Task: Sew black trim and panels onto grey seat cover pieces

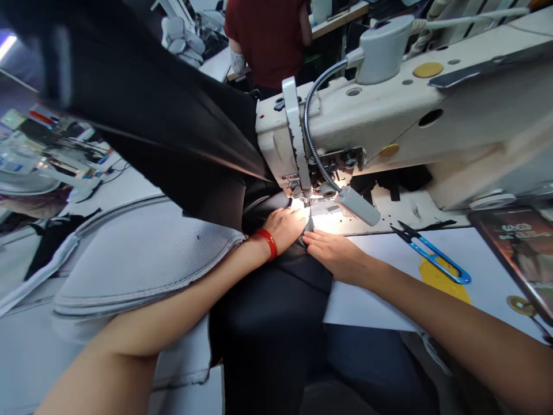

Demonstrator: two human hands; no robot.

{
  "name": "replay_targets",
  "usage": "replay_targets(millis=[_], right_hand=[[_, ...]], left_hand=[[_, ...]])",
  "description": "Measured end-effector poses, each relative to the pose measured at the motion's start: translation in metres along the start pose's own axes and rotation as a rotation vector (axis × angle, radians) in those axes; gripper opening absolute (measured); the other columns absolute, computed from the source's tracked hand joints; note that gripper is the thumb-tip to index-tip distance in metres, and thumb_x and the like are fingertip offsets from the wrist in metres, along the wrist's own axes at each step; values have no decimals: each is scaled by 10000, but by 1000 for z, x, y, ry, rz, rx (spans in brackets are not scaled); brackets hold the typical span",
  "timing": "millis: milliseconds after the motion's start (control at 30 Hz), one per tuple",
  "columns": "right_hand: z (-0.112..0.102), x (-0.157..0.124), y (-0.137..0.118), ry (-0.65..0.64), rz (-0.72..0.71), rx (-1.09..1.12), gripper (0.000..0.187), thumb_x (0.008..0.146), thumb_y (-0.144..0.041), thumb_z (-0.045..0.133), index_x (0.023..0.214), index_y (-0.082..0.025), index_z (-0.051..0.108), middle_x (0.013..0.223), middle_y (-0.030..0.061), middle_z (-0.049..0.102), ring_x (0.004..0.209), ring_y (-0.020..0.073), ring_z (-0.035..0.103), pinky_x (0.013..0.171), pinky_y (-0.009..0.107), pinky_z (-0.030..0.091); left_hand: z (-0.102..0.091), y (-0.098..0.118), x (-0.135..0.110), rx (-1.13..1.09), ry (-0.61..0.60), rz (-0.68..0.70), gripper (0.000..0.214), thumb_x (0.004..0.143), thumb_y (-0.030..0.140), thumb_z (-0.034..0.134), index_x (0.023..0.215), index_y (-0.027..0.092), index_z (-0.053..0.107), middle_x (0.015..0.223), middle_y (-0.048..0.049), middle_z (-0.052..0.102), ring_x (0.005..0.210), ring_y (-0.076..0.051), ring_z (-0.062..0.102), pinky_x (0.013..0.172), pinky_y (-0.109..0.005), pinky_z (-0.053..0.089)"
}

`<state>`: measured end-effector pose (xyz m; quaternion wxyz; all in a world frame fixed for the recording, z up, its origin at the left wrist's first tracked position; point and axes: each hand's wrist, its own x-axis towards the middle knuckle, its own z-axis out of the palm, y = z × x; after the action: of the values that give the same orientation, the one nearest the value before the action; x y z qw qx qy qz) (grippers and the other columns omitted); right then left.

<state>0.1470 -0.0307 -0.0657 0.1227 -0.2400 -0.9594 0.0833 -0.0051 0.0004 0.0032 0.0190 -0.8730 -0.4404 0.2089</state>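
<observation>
A large piece of black leather-like material runs under the needle area of a white sewing machine and rises in a big fold at the upper left. My left hand, with a red band on the wrist, is closed on the material just left of the lit presser foot. My right hand grips the material's right edge, fingers pressed together, just in front of the foot. A narrow fold stands up between the hands. Some of my fingertips are lost in glare or behind the material.
Blue thread snips and a phone lie to the right. Grey padded pieces with sewn edges lie under and beside my left arm. A small lamp hangs by the needle. A person in a dark red shirt stands behind the machine.
</observation>
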Motion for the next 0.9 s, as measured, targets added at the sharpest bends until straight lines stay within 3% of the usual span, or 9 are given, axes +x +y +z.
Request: replay_targets(millis=[100, 267, 533, 767, 900], right_hand=[[6, 1, -4, 70, -18, -79, 205, 795, -66, 420, 806, -82, 624, 1028, 191, 639, 1053, 263, 583, 948, 394, 457], [11, 6, 3, 167, -3, -166, 278, 850, -67, 356, 807, -93, 629, 1005, 180, 645, 1021, 248, 596, 938, 374, 464], [21, 7, -8, 343, -23, -317, 322, 865, -87, 354, 1043, -6, 610, 1083, 221, 627, 1064, 279, 581, 965, 401, 451], [19, 3, -25, 290, -4, -265, 332, 860, -91, 347, 1034, -37, 625, 1061, 209, 638, 1069, 291, 576, 948, 429, 454], [16, 6, -38, 235, -42, -246, 355, 874, -110, 346, 1138, -80, 580, 1072, 202, 633, 1046, 297, 586, 918, 477, 456]], left_hand=[[-2, 13, 1, 2, -50, -45, 274, 923, 131, 349, 1001, 120, 611, 1067, -100, 613, 1027, -206, 562, 842, -292, 464], [1, 20, 5, -43, -30, -121, 281, 908, 99, 336, 1001, 111, 601, 1089, -108, 596, 985, -195, 574, 823, -281, 473], [2, 19, 15, -207, -33, -249, 290, 925, 141, 342, 1031, 133, 611, 1159, -87, 563, 1011, -169, 561, 870, -254, 442], [7, 23, 20, -148, -11, -306, 302, 926, 140, 337, 1062, 128, 607, 1117, -114, 577, 1000, -197, 557, 773, -265, 464], [12, 23, 19, -118, 61, -298, 307, 914, 112, 336, 1063, 130, 603, 1083, -121, 587, 978, -211, 554, 761, -283, 458]])
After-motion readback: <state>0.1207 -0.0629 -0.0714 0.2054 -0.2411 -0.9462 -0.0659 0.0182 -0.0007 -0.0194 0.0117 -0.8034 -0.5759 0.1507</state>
